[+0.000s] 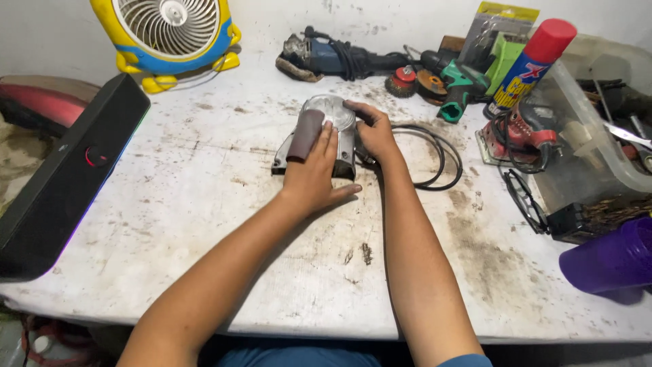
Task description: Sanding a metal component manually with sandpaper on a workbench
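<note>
We see a grey metal tool housing [326, 139] lying near the middle of a stained white surface [204, 224], toward its far half. The left hand [314, 173] lies flat on top of it, pressing a strip of dark brown sandpaper [305, 134] against the metal; its fingers are stretched out rather than curled, and they cover much of the housing's near side, so we cannot make out what lies under the palm. The right hand [372, 132] grips the housing's right edge, fingers wrapped over the rounded top; what they close on underneath is hidden. A black cable [435, 160] loops on the surface just right of that hand, and where it joins the tool is concealed by the wrist.

At the far edge stand a yellow and blue fan [173, 34], cut off at the top, and a dark angle grinder [333, 60]. A green drill [462, 88], a red-capped spray can [533, 64] and a red sander [519, 136] crowd the right. A clear plastic bin [584, 122] holds tools too jumbled to tell apart. A black speaker bar [61, 183] lies on the left, and a purple cup [608, 261] is clipped by the right border.
</note>
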